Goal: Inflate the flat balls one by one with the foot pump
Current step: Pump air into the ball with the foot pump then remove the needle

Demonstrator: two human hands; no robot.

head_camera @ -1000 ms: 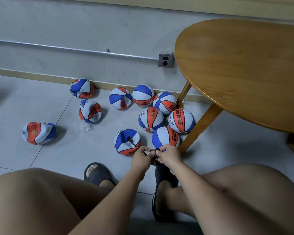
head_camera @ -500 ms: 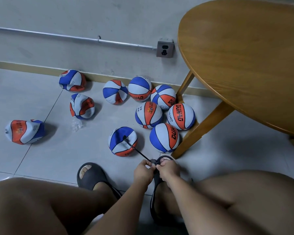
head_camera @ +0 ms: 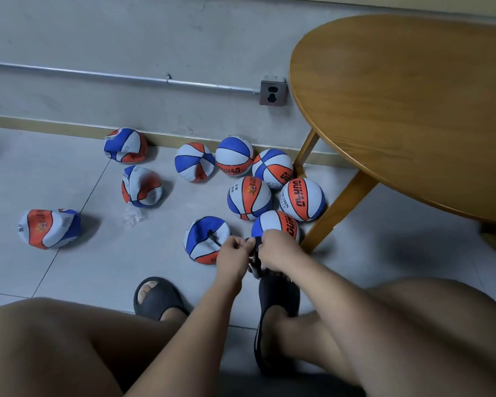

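Observation:
A crumpled flat blue, white and orange ball (head_camera: pixel 205 239) lies on the floor in front of my feet, with the thin black pump hose (head_camera: pixel 212 237) plugged into it. My left hand (head_camera: pixel 235 252) pinches the hose end just right of that ball. Touching it, my right hand (head_camera: pixel 278 250) grips the dark top of the foot pump (head_camera: pixel 255 266), which is mostly hidden by my hands and my right slipper (head_camera: pixel 278 293). Other flat balls (head_camera: pixel 141 186) (head_camera: pixel 49 228) (head_camera: pixel 125 146) lie to the left. Several round balls (head_camera: pixel 249 197) cluster by the table leg.
A round wooden table (head_camera: pixel 413 110) overhangs on the right, and its slanted leg (head_camera: pixel 338 210) stands beside the round balls. A wall socket (head_camera: pixel 273 91) and a pipe run along the wall. A bit of clear plastic (head_camera: pixel 132 217) lies on the tiles. My left slipper (head_camera: pixel 158 296) is planted near me.
Both hands stay together on the hose and pump. Half a second ago they were lower with the hose stretched out; now they are back up beside the flat ball.

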